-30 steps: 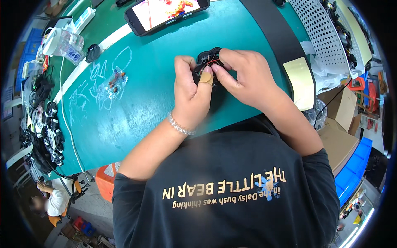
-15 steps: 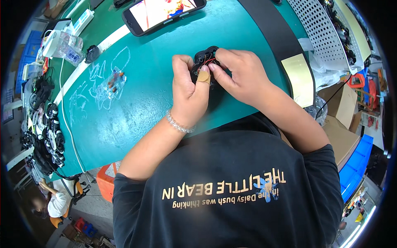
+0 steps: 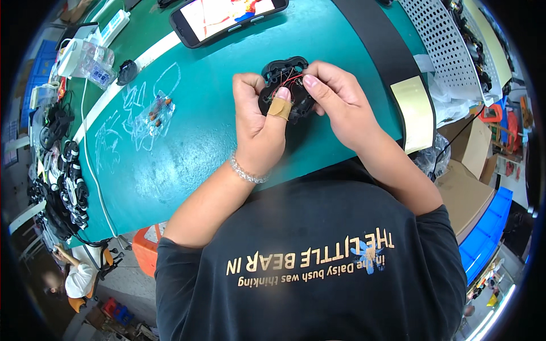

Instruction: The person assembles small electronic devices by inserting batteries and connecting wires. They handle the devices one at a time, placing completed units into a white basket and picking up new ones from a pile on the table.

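Note:
A black plastic housing (image 3: 300,103) with rounded lobes is held above the green table, its open inside facing up. Thin red wires (image 3: 292,80) and darker ones cross its inside. My left hand (image 3: 263,113) grips the housing at its left side, the thumb, wrapped in a tan bandage (image 3: 279,109), pressing on the inside. At the right, my right hand (image 3: 336,95) is closed, thumb and index finger pinched together where a red wire ends at the fingertips. The other right fingers are partly hidden beside the housing.
A phone (image 3: 224,20) with a lit screen lies beyond my hands. To the left are a clear bag with small brown parts (image 3: 161,109), a white cable (image 3: 86,142) and heaped black cables (image 3: 71,179). A perforated metal tray (image 3: 441,42) and a yellow paper (image 3: 412,113) are at right.
The housing has turned and more of its open inside shows. My right hand has drawn slightly to the right and down, its thumb now at the housing's right edge. The left hand keeps its grip.

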Demonstrator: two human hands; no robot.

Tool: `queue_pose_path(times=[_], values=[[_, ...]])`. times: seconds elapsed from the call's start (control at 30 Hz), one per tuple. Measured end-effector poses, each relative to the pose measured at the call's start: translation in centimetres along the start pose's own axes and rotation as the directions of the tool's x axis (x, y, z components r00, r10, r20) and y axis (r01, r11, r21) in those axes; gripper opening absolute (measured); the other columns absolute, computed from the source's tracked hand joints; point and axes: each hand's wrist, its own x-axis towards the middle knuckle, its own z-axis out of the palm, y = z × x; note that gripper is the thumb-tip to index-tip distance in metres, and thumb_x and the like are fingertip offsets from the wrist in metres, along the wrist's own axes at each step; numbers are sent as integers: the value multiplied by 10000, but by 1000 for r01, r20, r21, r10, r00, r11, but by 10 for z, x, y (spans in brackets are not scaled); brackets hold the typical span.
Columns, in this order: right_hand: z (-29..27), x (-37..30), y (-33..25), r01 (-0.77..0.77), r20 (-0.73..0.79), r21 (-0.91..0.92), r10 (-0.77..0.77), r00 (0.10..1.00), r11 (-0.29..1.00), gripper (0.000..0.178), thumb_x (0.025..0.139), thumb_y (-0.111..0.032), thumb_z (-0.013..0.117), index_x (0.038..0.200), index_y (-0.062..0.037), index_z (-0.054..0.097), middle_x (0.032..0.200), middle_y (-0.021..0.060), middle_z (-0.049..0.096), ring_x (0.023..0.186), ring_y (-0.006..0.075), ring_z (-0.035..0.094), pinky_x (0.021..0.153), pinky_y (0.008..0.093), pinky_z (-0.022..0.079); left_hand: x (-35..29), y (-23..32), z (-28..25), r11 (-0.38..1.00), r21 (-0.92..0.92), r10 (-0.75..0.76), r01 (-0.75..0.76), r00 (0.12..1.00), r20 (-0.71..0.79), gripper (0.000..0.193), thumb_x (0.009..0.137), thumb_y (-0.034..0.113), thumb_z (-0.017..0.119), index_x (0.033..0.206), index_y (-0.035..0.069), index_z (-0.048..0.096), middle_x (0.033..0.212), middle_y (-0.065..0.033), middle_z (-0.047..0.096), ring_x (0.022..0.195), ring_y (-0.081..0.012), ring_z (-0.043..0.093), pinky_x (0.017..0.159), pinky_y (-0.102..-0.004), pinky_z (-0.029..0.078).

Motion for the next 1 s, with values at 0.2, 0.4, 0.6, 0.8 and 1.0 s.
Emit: queue_pose_path(times=[0.2, 0.4, 0.6, 0.8, 1.0], values=[[8, -1, -3, 27, 72, 138, -37, 997, 990, 209, 917, -195, 490, 922, -4, 574, 755, -38, 510, 652, 36, 412, 576, 202, 366, -2, 1, -1, 999, -12, 37, -37, 999, 24, 221, 859, 92, 538, 913, 62, 326, 815, -8, 310, 714, -73, 301, 609, -213, 337], [3, -8, -10, -33, 128, 132, 16, 992, 991, 241, 915, -217, 470, 957, -5, 576, 805, -28, 537, 732, 42, 447, 652, 203, 392, -5, 11, -3, 995, 35, 94, -96, 994, 49, 220, 849, 91, 547, 893, 55, 335, 814, -11, 298, 717, -88, 294, 631, -225, 338], [15, -14, 0, 92, 11, 254, -98, 995, 963, 205, 900, -174, 436, 842, 0, 529, 720, -40, 427, 676, 40, 352, 601, 203, 315, -11, 17, -2, 978, 143, 145, -153, 987, 67, 239, 835, 86, 567, 878, 42, 336, 808, -19, 291, 704, -103, 292, 624, -236, 332], [24, -16, -5, 168, 0, 195, -172, 985, 966, 230, 924, -195, 408, 877, -4, 528, 753, -23, 438, 708, 45, 355, 631, 210, 330, -12, 20, -6, 930, 261, 250, -259, 966, 69, 234, 838, 73, 561, 890, 39, 336, 829, -31, 301, 705, -105, 309, 621, -247, 337], [28, -15, -7, 240, -8, 173, -242, 970, 955, 309, 956, -207, 371, 1066, 31, 535, 910, 31, 542, 804, 78, 447, 733, 230, 381, -14, 15, -3, 926, 254, 289, -279, 957, -2, 224, 832, 111, 563, 893, 27, 365, 873, -37, 292, 754, -124, 284, 679, -239, 299]])
